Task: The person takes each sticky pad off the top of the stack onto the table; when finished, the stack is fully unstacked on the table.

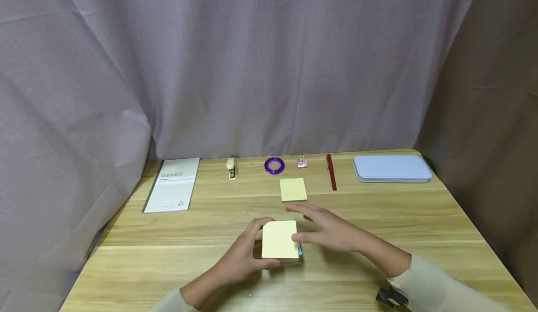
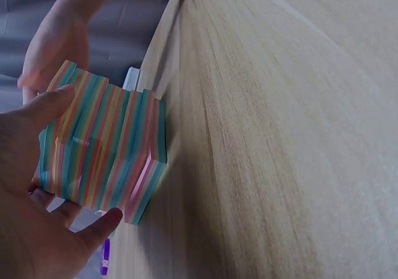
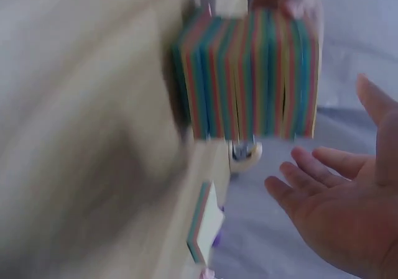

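Observation:
A thick stack of sticky note pads (image 1: 279,239), pale yellow on top, stands at the near middle of the table. Its striped pink, yellow, green and blue sides (image 2: 102,142) show slightly uneven layers in the left wrist view. My left hand (image 1: 244,251) grips the stack from the left, thumb on the near side and fingers round the far side. Beside its right edge, my right hand (image 1: 332,230) is held with fingers extended and spread, the thumb overlapping the top pad in the head view. Beyond the hands lies a thinner sticky note pad (image 1: 293,189), flat on the wood.
Along the back of the table (image 1: 210,237) lie a notebook (image 1: 172,186), a small stapler (image 1: 232,169), a purple tape roll (image 1: 274,166), a pink binder clip (image 1: 302,162), a red pen (image 1: 331,172) and a light blue case (image 1: 392,168). Grey curtains (image 1: 269,69) hang behind.

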A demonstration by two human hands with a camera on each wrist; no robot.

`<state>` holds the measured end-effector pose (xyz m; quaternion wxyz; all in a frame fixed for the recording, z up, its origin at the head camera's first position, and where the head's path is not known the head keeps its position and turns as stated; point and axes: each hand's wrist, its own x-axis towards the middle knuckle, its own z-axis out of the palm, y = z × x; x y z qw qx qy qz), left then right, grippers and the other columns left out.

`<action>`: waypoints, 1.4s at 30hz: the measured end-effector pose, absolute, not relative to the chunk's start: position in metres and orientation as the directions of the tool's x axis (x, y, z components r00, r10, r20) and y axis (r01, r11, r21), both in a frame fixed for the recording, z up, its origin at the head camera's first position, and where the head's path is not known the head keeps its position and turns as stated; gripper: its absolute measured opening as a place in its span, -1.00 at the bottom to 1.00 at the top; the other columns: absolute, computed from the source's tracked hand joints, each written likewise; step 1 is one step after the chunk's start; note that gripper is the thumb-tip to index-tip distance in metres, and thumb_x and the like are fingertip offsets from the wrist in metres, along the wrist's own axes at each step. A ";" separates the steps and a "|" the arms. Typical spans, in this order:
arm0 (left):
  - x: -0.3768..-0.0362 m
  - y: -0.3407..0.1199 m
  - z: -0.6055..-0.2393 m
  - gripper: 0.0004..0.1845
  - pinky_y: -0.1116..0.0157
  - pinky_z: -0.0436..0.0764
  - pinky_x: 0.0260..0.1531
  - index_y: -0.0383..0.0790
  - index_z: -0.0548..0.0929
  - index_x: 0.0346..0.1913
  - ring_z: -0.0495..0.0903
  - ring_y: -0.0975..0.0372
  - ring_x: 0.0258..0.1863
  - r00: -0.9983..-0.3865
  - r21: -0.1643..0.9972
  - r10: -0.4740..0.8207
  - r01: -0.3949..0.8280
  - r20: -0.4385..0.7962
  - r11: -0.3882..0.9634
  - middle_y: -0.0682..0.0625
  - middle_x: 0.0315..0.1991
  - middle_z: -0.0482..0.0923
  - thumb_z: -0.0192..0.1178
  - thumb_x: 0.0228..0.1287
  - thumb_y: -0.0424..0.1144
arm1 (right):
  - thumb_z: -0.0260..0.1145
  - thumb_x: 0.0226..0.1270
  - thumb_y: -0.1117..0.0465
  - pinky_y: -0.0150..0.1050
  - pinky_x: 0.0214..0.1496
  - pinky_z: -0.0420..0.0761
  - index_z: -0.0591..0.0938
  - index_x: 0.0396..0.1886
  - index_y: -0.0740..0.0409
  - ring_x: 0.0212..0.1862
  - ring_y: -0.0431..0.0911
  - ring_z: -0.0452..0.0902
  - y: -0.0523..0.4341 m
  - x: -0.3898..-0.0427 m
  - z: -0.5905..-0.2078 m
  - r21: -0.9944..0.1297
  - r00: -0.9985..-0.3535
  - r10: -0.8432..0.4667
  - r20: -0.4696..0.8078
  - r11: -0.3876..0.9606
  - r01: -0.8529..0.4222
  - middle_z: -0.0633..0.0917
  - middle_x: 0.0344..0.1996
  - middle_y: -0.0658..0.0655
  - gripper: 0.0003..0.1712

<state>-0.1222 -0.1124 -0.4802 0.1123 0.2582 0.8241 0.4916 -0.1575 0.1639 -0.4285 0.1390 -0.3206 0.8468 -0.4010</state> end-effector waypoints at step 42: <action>-0.122 -0.112 -0.480 0.01 -0.10 0.36 0.43 0.18 0.22 0.56 0.35 0.12 0.42 -0.867 0.839 0.496 0.306 0.050 0.450 0.11 0.44 0.33 0.57 0.09 0.02 | 0.60 0.21 0.07 0.31 0.39 0.43 0.27 0.58 0.04 0.43 0.32 0.35 0.235 -0.182 -0.449 -0.755 -0.858 -0.514 0.015 0.557 -0.346 0.35 0.49 0.29 0.02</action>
